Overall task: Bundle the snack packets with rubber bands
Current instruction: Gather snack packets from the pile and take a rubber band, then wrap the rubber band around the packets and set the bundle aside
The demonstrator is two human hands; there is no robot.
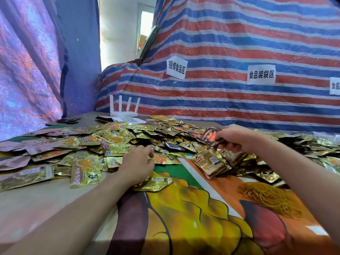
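Note:
A wide heap of gold snack packets (114, 137) covers the far half of the table. My right hand (233, 138) is raised over the heap and pinches a dark, reddish packet (209, 136) by its edge. Below it lies a stacked group of gold packets (209, 163). My left hand (138, 162) rests palm down at the heap's near edge, its fingers curled among the packets; what they hold is hidden. A loose gold packet (154, 184) lies just under that wrist. A pile of tan rubber bands (266, 197) sits on the printed sheet at the right.
A colourful printed sheet (184, 218) covers the near table. A white router (125, 109) and black scissors (68, 120) stand at the back left. A striped tarpaulin (239, 52) with paper labels rises behind the table.

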